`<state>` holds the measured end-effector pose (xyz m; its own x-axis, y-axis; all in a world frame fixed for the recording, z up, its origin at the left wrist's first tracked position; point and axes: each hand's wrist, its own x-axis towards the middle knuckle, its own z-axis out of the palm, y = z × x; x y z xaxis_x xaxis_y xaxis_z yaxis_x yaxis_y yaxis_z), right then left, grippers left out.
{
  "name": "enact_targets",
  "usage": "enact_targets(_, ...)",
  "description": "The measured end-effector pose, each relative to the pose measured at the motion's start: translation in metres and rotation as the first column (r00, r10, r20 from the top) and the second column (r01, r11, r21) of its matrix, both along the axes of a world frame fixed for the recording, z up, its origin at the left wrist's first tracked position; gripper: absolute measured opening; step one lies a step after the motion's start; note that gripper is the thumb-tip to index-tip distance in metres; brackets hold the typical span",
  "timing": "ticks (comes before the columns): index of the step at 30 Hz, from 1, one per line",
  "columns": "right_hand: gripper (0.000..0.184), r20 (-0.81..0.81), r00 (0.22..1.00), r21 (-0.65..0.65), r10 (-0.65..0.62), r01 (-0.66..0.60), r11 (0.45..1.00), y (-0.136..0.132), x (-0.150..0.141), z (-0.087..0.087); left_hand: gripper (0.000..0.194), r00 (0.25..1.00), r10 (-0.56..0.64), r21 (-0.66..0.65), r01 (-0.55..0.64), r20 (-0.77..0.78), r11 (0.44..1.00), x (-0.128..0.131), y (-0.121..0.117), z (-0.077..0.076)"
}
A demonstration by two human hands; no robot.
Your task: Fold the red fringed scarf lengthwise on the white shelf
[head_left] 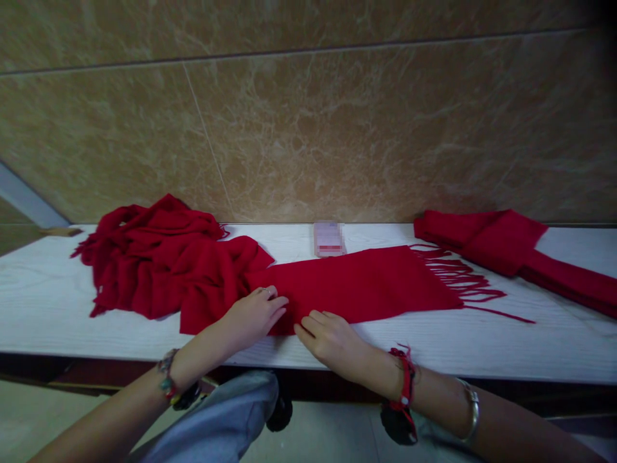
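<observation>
A red scarf (pixel 357 286) lies flat along the white tabletop, its fringe (pixel 457 276) spread out at the right end. Toward the left it runs into a rumpled heap of red cloth (pixel 154 263). My left hand (pixel 258 314) rests on the scarf beside this heap, fingers loosely bent over the fabric and apart. Close to its right, my right hand (pixel 332 341) has curled fingers at the scarf's near edge, seeming to pinch it; the fingertips are partly hidden.
Against the tiled wall (pixel 337 141) stands a small pale packet (pixel 328 239), its face blurred. A folded red scarf (pixel 482 241) lies at the back right, with a long strip reaching off the right side. The near edge of the white table (pixel 434 360) runs below my hands.
</observation>
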<state>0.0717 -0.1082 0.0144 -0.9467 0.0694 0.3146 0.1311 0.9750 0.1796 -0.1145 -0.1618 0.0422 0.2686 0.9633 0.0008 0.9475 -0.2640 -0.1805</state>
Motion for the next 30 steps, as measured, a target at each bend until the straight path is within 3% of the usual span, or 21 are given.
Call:
enact_targets(4,0.010,0.002,1.000,-0.018,0.004,-0.004,1.000,0.001,-0.001,-0.002,0.032,0.948,0.294,0.094,-0.284,-0.123,0.954,-0.002,0.001,0.002)
enact_targets(6,0.011,-0.005,1.000,-0.024,0.005,-0.005,1.000,0.001,-0.001,-0.002,0.031,0.938,0.330,0.110,-0.319,-0.106,0.941,0.003,0.003,0.005)
enact_targets(11,0.013,0.007,1.000,-0.045,-0.016,0.017,0.999,0.000,0.001,0.001,0.030,0.998,0.051,0.044,-0.052,0.029,0.998,0.008,0.008,0.003)
enact_targets(17,0.006,-0.011,0.997,-0.069,-0.072,0.071,0.995,0.001,0.003,0.002,0.047,0.989,-0.063,-0.006,0.065,0.132,0.998,-0.020,-0.022,-0.015)
enact_targets(19,0.006,-0.041,0.994,-0.071,-0.105,0.102,0.992,0.002,0.003,0.000,0.047,0.990,-0.071,0.020,0.069,0.121,0.997,-0.020,-0.031,-0.015)
enact_targets(24,0.008,-0.072,0.984,-0.076,-0.164,0.159,0.984,0.005,0.001,-0.004,0.021,0.997,-0.071,0.041,0.072,-0.015,0.997,0.001,-0.029,-0.003)
enact_targets(30,0.007,-0.091,0.977,-0.044,-0.194,0.191,0.981,0.015,0.004,0.002,0.018,0.999,-0.020,0.152,0.024,-0.026,0.988,0.010,-0.024,0.004)
